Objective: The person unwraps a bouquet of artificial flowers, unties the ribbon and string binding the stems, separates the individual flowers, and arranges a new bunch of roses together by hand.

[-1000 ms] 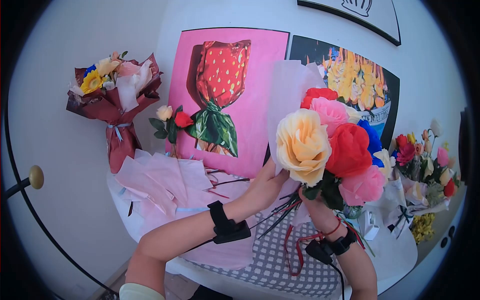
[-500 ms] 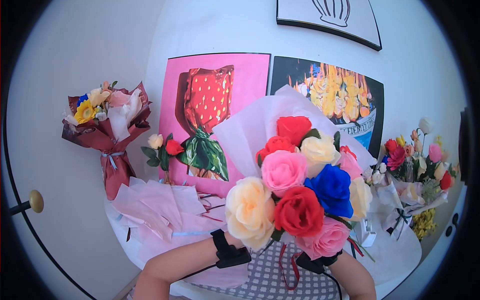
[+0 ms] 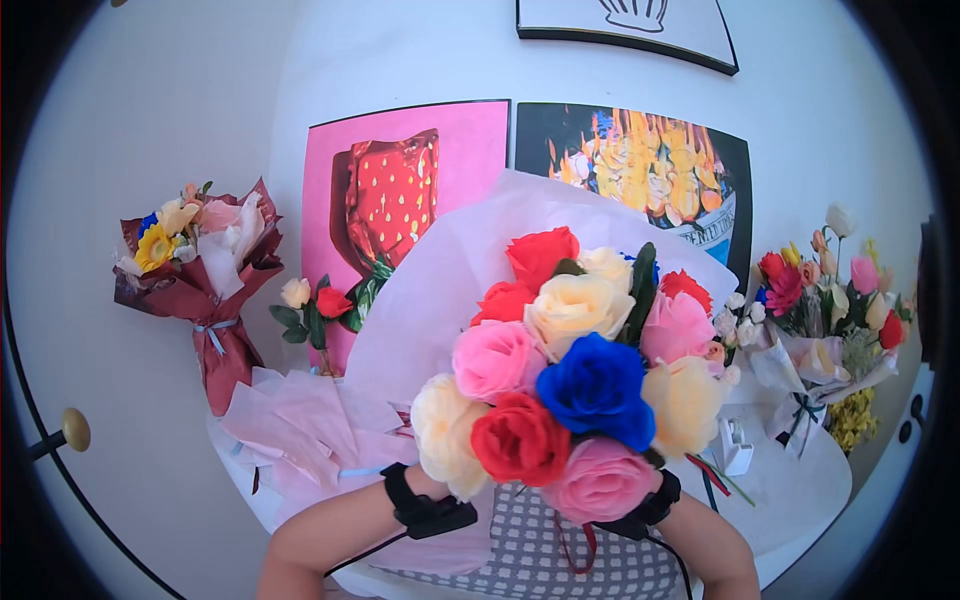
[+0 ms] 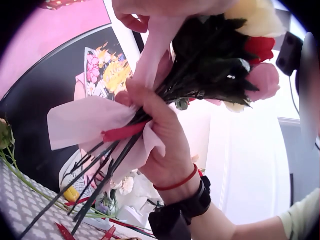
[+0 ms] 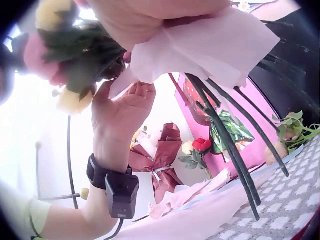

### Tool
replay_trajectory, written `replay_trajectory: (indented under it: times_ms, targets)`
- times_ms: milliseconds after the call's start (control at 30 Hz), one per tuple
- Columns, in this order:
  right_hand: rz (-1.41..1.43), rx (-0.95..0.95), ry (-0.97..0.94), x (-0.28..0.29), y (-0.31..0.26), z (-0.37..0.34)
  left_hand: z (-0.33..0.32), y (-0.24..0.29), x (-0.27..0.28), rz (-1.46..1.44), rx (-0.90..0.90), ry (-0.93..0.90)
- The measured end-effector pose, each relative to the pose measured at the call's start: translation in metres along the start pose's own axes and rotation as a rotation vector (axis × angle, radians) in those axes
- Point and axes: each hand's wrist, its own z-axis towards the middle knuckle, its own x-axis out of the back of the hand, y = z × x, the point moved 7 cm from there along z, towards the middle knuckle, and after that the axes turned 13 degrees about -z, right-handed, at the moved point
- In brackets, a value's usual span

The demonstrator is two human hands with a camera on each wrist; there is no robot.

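Observation:
A bouquet of red, pink, cream and blue roses [image 3: 597,390] faces the head camera, covering both hands there. White wrapping paper [image 3: 420,285] fans out behind the blooms. In the left wrist view, my right hand [image 4: 165,127] grips the bundled green stems [image 4: 107,175] together with the gathered paper, and a short red strip [image 4: 124,132] lies across them. My left hand [image 5: 124,109] pinches the paper just below the leaves, as the right wrist view shows. The stem ends hang over the grey patterned cloth [image 3: 545,545].
Pale pink sheets [image 3: 300,425] lie on the table's left. A maroon-wrapped bouquet [image 3: 230,360] and a small rose sprig [image 3: 318,325] stand behind them. On the right are a small white object [image 3: 737,450] and more wrapped flowers [image 3: 825,355]. Two pictures lean against the wall.
The bouquet has swung from the right toward the middle, its blooms now facing the head camera. Its paper has come round behind it and spread to the left. Both hands have become hidden.

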Motion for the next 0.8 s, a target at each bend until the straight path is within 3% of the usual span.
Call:
replay_trajectory:
  times_ms: [167,233,267,300,367,433,500,533,600,633,700,800]
  targets:
    - [-0.154,-0.04,-0.039,0.0,-0.03,0.012,-0.005,0.011,0.004,-0.128,0.042,0.01]
    - [-0.214,-0.06,-0.052,0.001,-0.045,0.02,-0.011,0.055,-0.025,0.171,-0.148,0.144]
    - [-0.245,-0.072,-0.061,0.007,-0.035,0.005,-0.01,0.056,-0.022,-0.009,0.048,0.313]
    - [-0.274,-0.084,-0.073,0.012,-0.032,-0.003,-0.008,0.058,-0.02,-0.01,0.054,0.314]
    - [-0.335,-0.103,-0.098,0.011,-0.037,-0.005,-0.013,0.104,-0.017,-0.02,-0.507,0.312]
    - [-0.398,-0.119,-0.123,0.01,-0.04,-0.008,-0.004,0.152,-0.045,0.14,-0.65,0.186]
    - [-0.461,-0.135,-0.155,0.007,-0.046,-0.009,0.002,0.185,-0.036,0.149,-0.743,0.071]
    - [-0.492,-0.142,-0.174,0.009,-0.043,-0.015,0.004,0.198,-0.031,0.152,-0.742,0.077]
    - [-0.552,-0.151,-0.216,0.008,-0.046,-0.017,0.007,0.225,-0.025,0.581,-0.703,0.313]
    - [-0.583,-0.155,-0.238,0.007,-0.041,-0.025,0.01,0.237,-0.031,0.586,-0.701,0.322]
    - [-0.643,-0.157,-0.283,0.004,-0.047,-0.022,0.023,0.25,-0.062,0.875,-0.635,0.152]
    - [-0.733,-0.148,-0.348,-0.006,-0.058,-0.016,0.046,0.262,-0.08,1.007,-0.463,0.062]
